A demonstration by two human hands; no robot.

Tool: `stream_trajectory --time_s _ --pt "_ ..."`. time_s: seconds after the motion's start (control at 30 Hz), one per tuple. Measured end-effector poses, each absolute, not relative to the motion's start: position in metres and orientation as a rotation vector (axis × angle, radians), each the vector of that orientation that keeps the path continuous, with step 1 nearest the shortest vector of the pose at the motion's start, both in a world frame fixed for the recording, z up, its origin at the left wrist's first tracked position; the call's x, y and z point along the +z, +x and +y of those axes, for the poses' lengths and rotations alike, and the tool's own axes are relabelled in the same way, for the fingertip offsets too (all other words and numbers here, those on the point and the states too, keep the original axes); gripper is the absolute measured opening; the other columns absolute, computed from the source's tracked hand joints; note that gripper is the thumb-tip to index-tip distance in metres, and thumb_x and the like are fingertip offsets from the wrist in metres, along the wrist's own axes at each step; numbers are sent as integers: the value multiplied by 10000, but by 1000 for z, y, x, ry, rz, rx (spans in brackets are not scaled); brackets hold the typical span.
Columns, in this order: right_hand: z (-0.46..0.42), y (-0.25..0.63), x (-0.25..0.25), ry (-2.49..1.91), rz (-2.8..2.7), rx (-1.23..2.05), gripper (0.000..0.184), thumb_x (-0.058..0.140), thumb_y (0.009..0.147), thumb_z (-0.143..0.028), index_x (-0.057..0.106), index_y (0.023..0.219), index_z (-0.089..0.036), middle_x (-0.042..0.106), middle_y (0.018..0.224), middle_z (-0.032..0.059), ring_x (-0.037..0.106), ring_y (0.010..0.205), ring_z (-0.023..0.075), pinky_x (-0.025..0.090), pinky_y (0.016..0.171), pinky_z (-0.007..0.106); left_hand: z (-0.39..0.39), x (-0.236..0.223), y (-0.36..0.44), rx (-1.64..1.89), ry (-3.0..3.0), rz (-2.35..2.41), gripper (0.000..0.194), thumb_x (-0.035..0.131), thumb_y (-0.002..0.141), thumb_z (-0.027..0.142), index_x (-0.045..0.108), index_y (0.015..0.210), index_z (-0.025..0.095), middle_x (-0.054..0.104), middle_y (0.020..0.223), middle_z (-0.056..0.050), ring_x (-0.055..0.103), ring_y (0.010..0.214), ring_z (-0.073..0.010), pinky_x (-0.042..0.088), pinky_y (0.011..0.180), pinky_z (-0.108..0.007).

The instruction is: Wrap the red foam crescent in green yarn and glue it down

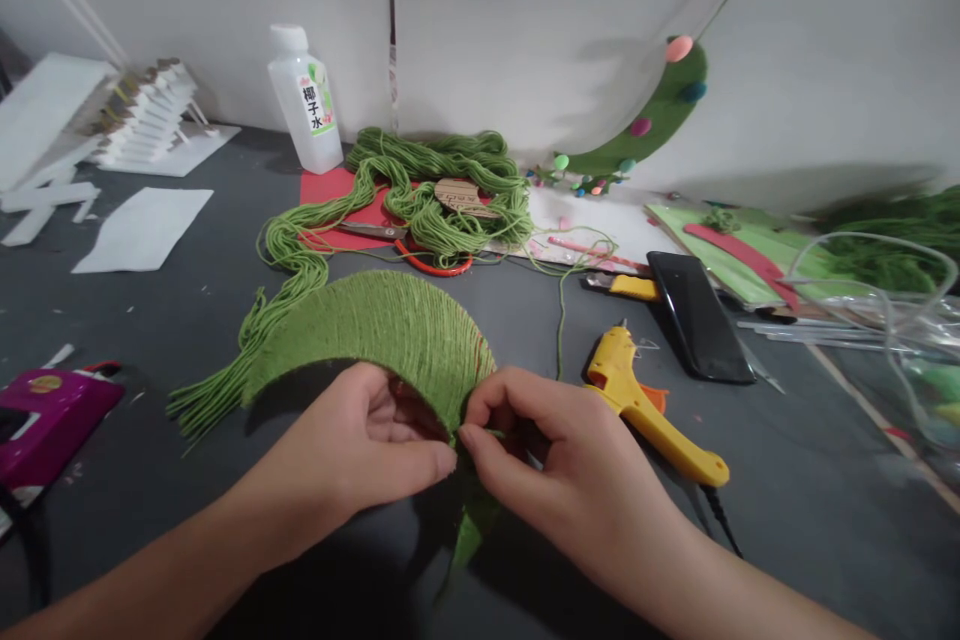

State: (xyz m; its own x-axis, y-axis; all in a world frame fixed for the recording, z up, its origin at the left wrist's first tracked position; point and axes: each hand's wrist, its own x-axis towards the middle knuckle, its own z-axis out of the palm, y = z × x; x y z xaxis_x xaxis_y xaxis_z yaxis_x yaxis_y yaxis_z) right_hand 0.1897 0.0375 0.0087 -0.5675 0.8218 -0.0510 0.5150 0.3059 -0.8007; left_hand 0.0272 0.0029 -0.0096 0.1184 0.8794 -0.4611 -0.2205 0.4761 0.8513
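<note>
A crescent shape (375, 320) wrapped in green yarn is tilted up above the dark table. My left hand (352, 440) grips its inner edge near the right end, the thumb in front. At that same end, my right hand (555, 440) is closed in a pinch, thumb against forefinger, on what looks like a green yarn strand. Below the hands a green pointed tip (474, 525) shows, partly in shadow. A loose bundle of green yarn (352, 195) lies behind the crescent, its cut ends (206, 405) fanning out to the left.
Scissors (435, 265) lie by the yarn. On the right are a yellow glue gun (649, 410), a box cutter (630, 287) and a black phone (697, 320). A bottle (306, 105) stands at the back. A purple tool (56, 415) sits left; a pompom-trimmed crescent (652, 120) hangs behind.
</note>
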Motion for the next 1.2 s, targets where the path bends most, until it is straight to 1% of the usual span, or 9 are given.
stream_trajectory --time_s 0.1,0.23,0.33,0.57,0.73,0.8,0.93,1.07,1.2 --pt "37 189 8 -1199 -2207 1139 92 505 723 -116 517 658 -179 498 549 -64 425 482 64 326 460 160 4 -9 29 923 698 1172 300 692 569 61 615 835 175 726 800 3 681 787 -157 510 734 -228" --pt "37 189 8 -1196 -2206 1142 90 508 727 -123 524 660 -181 507 552 -59 434 482 67 330 459 162 4 -10 28 920 726 1139 224 673 601 66 621 788 177 721 775 4 679 766 -155 516 705 -222" --pt "38 189 9 -1195 -2203 1142 92 514 726 -124 523 655 -182 509 549 -57 435 483 69 333 458 162 3 -12 26 917 746 1140 204 686 610 77 618 768 185 717 758 9 676 747 -155 518 693 -226" --pt "38 191 12 -1176 -2182 1147 102 508 743 -129 521 656 -181 498 548 -61 430 482 62 332 455 149 4 -13 25 932 778 1132 251 704 611 133 649 851 185 714 775 -2 668 742 -155 519 724 -247" --pt "38 191 13 -1173 -2189 1143 103 501 741 -114 524 664 -180 505 555 -60 436 489 60 334 459 147 5 -7 26 924 806 1221 161 675 572 112 616 703 184 682 655 11 650 640 -149 524 641 -241" --pt "38 191 14 -1176 -2184 1146 106 501 740 -112 523 661 -180 502 549 -63 430 483 59 330 454 146 5 -7 26 926 811 1209 183 674 578 112 633 741 185 689 677 8 655 666 -153 525 664 -244" --pt "37 191 14 -1172 -2181 1151 99 505 745 -120 525 670 -182 495 549 -65 429 482 58 336 458 146 5 -10 25 943 813 1121 244 691 621 124 658 853 193 717 807 -3 668 795 -161 512 766 -246" --pt "36 192 14 -1175 -2177 1167 103 512 742 -121 522 662 -184 491 542 -66 424 476 57 326 446 145 5 -9 26 960 794 1121 213 684 610 77 651 796 176 719 766 -2 675 773 -163 513 734 -232" --pt "35 193 14 -1180 -2172 1178 103 508 739 -120 518 663 -189 510 552 -60 430 484 62 334 451 149 4 -7 26 970 778 1093 188 624 619 19 642 738 163 713 706 -2 680 736 -163 515 692 -225"
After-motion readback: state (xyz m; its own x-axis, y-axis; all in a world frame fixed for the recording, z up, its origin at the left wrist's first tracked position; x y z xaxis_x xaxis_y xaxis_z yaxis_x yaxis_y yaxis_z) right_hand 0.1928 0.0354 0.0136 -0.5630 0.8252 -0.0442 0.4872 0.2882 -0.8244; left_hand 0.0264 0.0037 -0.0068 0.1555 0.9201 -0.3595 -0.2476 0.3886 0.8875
